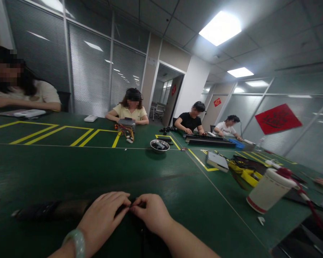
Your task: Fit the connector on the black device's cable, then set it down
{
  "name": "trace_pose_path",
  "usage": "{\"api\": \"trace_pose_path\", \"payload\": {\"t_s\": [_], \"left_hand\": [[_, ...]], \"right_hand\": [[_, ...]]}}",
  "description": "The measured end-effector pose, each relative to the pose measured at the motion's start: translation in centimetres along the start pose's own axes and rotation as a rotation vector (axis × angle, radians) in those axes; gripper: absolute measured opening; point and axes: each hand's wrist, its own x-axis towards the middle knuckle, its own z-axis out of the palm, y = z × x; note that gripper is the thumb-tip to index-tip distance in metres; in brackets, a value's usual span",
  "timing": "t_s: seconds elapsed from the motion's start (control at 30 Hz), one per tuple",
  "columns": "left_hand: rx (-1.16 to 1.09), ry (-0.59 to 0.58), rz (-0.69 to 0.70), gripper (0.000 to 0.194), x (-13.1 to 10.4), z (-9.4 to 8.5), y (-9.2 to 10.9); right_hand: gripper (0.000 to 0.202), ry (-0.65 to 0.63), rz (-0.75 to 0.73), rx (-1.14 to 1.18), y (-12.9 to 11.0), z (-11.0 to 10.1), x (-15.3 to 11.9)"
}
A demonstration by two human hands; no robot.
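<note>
My left hand (106, 215), with a pale green bangle (76, 242) at the wrist, is over the green table (97, 172), thumb and fingers pinched together. Close beside it, my right hand (152, 213) pinches too, and the fingertips of both hands nearly meet. Something small and dark shows between them, too dim to make out. A long dark object (51, 210), with a black wrapped part at its left end, lies on the table and runs behind my left hand. Below my hands there is a dark shape near the table edge.
A metal bowl (159, 146) of dark parts stands mid-table. Further right are a grey box (217, 162), a yellow tray (251, 177) and a large white cup (269, 191). A power supply (126, 124) with wires lies at the back. Several people sit around the table.
</note>
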Motion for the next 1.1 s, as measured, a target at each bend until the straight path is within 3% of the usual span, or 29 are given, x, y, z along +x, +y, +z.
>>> {"api": "trace_pose_path", "payload": {"t_s": [0.5,1.1], "left_hand": [[-0.014,0.079,0.045,0.021,-0.24,0.13,0.02],[-0.002,0.032,0.022,0.017,-0.18,-0.28,0.58]], "right_hand": [[0.013,-0.017,0.034,-0.008,-0.53,-0.25,-0.01],[0.010,-0.009,0.039,-0.003,-0.81,-0.26,-0.08]]}}
